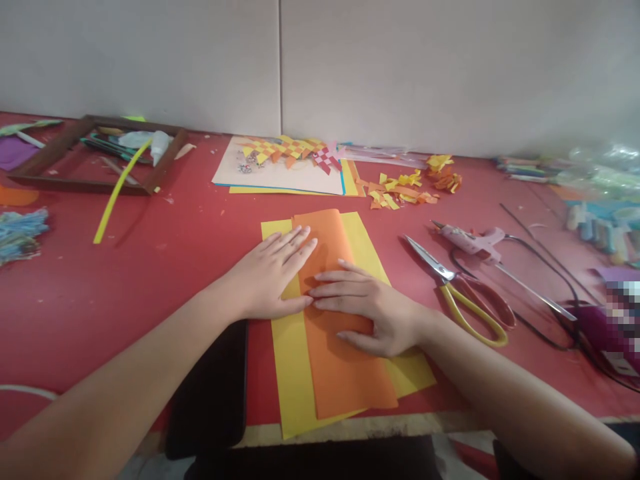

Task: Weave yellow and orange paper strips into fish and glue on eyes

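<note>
A folded sheet of orange paper [345, 380] lies lengthwise on top of a larger yellow sheet [295, 393] near the table's front edge. My left hand [273, 273] rests flat, its fingers stretched across the left edge of the orange paper and its palm over the yellow one. Lower and to the right, my right hand [370, 307] lies palm down on the orange paper with its fingers spread towards the left. The fingertips of both hands nearly meet at the paper's left side. Neither hand grips anything.
Scissors [450, 280] with yellow and red handles and a pink glue gun [475, 243] lie right. A dark phone-like slab [213, 393] sits left of the paper. Farther back are woven paper strips [285, 150], paper scraps [400, 190] and a brown frame [50, 157] on the red table [165, 267].
</note>
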Available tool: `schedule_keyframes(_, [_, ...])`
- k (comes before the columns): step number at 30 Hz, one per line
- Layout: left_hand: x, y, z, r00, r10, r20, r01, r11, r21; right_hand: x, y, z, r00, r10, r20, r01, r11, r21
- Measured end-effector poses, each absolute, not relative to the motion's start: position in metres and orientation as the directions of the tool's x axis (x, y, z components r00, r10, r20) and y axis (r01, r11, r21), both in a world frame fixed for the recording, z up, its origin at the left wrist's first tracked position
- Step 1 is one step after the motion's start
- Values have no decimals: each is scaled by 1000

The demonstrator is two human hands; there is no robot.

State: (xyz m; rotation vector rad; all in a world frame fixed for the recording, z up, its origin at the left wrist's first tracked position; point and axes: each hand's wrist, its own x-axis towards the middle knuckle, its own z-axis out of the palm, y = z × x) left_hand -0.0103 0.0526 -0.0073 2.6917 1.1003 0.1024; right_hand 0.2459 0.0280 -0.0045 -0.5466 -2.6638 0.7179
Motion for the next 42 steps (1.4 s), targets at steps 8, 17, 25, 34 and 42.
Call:
schedule_keyframes(8, [-11,51,-7,717,697,8,676,-698,236,245,28,-4,-882,424,205,269,812,-518])
schedule_keyframes(17, [-10,50,-1,758,652,19,638,-747,186,245,28,-5,-876,427,226,259,810,-527])
schedule_keyframes(25, [-9,50,0,753,658,-3,651,-745,146,244,28,-5,-872,434,228,268,812,-519])
schedule_keyframes(34, [-9,50,1,747,663,-35,662,-739,124,244,28,-4,-874,432,223,278,821,-499])
schedule_keyframes(42, [-10,49,-4,745,667,-2,662,-739,122,249,29,-12,-747,611,262,472,765,-438])
